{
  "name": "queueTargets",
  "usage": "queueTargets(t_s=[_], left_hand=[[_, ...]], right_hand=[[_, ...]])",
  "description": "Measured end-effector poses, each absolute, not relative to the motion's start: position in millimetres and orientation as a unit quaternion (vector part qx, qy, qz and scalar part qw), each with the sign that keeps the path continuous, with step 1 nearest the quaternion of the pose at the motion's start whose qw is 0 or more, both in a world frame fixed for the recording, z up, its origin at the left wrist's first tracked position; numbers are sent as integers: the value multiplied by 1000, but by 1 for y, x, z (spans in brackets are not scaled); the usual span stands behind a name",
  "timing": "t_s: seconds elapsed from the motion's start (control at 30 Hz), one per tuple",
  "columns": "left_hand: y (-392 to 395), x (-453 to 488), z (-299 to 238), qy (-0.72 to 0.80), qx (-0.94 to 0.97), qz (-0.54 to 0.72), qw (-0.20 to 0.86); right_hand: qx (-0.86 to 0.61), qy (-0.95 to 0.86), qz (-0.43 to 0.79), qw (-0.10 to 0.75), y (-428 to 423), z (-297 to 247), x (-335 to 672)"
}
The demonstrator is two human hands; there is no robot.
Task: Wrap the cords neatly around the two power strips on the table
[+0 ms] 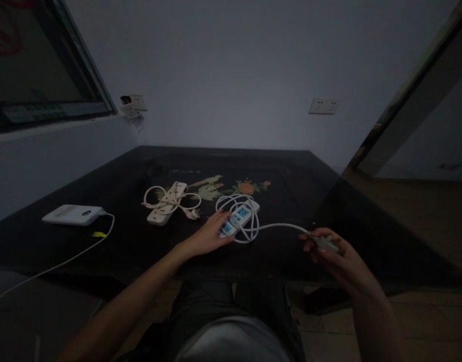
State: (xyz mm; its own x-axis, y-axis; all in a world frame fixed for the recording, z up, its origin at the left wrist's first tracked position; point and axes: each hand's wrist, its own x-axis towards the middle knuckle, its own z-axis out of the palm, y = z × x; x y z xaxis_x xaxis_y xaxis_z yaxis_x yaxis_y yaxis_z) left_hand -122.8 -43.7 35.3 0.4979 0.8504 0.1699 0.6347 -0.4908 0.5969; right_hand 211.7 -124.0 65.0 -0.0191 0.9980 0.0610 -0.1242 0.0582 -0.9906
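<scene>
A white power strip with blue sockets (240, 217) lies on the dark table (140, 246), its white cord (249, 229) looped loosely over it. My left hand (211, 236) rests flat on the near end of that strip, fingers stretched out. My right hand (327, 251) is closed around the plug (327, 244) at the cord's free end, held just above the table's front right edge. The cord runs from the strip to that plug.
A second cream power strip (166, 202) with a coiled cord lies left of the first. A flat white device (73, 214) with a white cable sits at the far left. Wall sockets (323, 106) are behind; a window is at the left.
</scene>
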Motion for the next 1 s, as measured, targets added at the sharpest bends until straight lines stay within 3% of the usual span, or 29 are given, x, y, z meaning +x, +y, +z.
queueTargets(t_s=[0.3,0.53,0.77,1.0], left_hand=[[-57,-113,20,545,797,224,132],[-59,-101,32,591,780,168,116],[-53,-94,23,573,758,247,190],[-54,-99,32,579,728,298,214]], right_hand=[[-451,-471,488,580,-127,59,207],[-439,-475,434,627,-135,68,200],[-380,-510,472,611,-159,85,208],[-402,-488,415,654,-171,65,241]])
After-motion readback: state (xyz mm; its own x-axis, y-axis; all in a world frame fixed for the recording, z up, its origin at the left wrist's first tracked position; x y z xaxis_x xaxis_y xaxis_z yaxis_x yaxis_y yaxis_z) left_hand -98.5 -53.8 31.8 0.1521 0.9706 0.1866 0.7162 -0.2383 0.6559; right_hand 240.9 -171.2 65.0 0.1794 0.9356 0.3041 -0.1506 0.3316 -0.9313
